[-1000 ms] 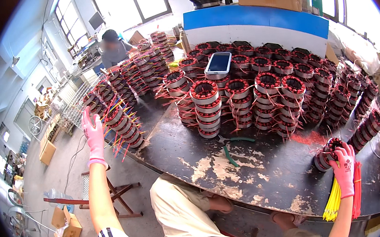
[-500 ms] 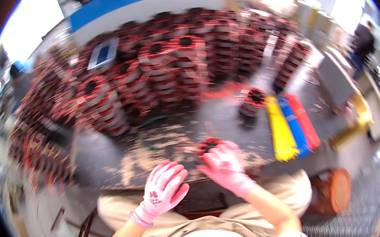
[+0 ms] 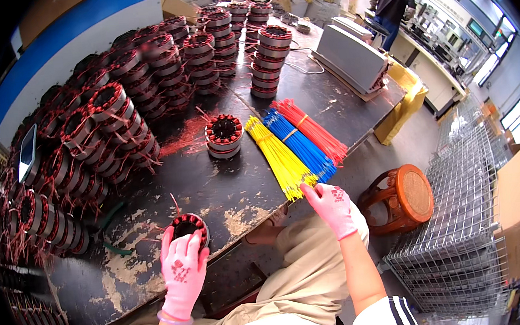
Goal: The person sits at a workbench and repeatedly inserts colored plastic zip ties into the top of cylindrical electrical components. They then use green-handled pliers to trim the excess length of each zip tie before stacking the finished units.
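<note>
At the counter's (image 3: 225, 184) near edge, a wound ring (image 3: 186, 225) is clasped by the left hand (image 3: 181, 263); probably heavy and stiff, it is best gripped by its metal rim. Whether yellow wires (image 3: 276, 152) are pinched by the right hand's (image 3: 333, 202) bunched fingers cannot be told.

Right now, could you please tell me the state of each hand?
Left hand: closed on a red-wound metal ring.
Right hand: at the ends of the yellow wires and blue wires; whether it grips any cannot be told.

Mfg workshop: scuffed bench (image 3: 222, 187) w/ wound-core stacks (image 3: 271, 62), wire bundles (image 3: 298, 143), mesh cage (image 3: 454, 263); poss. machinery (image 3: 441, 41) in bkgd.
</note>
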The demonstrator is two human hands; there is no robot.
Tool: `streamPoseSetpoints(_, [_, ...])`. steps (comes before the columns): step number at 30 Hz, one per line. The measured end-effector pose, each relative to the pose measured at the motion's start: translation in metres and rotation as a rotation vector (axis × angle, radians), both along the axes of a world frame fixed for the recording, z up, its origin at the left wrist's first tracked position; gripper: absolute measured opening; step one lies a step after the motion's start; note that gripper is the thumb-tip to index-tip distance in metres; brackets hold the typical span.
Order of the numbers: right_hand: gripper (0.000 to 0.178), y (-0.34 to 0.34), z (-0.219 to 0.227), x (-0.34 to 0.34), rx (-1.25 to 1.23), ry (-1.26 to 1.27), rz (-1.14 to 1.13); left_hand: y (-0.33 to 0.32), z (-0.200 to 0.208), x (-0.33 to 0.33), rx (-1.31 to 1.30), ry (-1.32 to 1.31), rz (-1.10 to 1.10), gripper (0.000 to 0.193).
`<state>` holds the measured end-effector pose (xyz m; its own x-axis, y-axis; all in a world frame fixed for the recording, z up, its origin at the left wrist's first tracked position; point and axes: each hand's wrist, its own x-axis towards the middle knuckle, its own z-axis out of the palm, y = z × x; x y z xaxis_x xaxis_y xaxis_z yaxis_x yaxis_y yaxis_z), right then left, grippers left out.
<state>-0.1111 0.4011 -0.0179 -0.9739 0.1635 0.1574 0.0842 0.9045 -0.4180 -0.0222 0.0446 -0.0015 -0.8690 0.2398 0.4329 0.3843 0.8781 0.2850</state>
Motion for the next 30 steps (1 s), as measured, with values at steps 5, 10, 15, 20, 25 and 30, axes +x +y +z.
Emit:
streamPoseSetpoints(5, [0.048,-0.01,0.008,-0.011,0.009,0.149,-0.012,-0.017,0.016,0.02,-0.065,-0.071,-0.027,0.045])
streamPoseSetpoints(10, [0.038,-0.014,-0.003,-0.031,0.069,0.107,0.11,-0.006,0.021,0.022,0.012,-0.012,0.005,0.044])
streamPoseSetpoints(15, [0.02,-0.012,0.001,-0.031,0.019,0.149,0.112,-0.001,-0.005,0.016,-0.085,0.038,0.061,0.053])
streamPoseSetpoints(20, [0.025,0.002,0.014,-0.029,-0.019,-0.011,0.07,-0.004,-0.002,0.015,-0.034,0.012,0.016,0.05])
streamPoseSetpoints(25, [0.024,0.03,0.022,-0.014,-0.27,-0.036,0.071,-0.018,0.005,0.022,0.043,-0.05,-0.038,0.049])
streamPoseSetpoints(30, [0.008,0.006,0.072,0.036,-0.689,0.188,-0.008,-0.051,0.015,0.041,0.064,-0.036,-0.084,0.051])
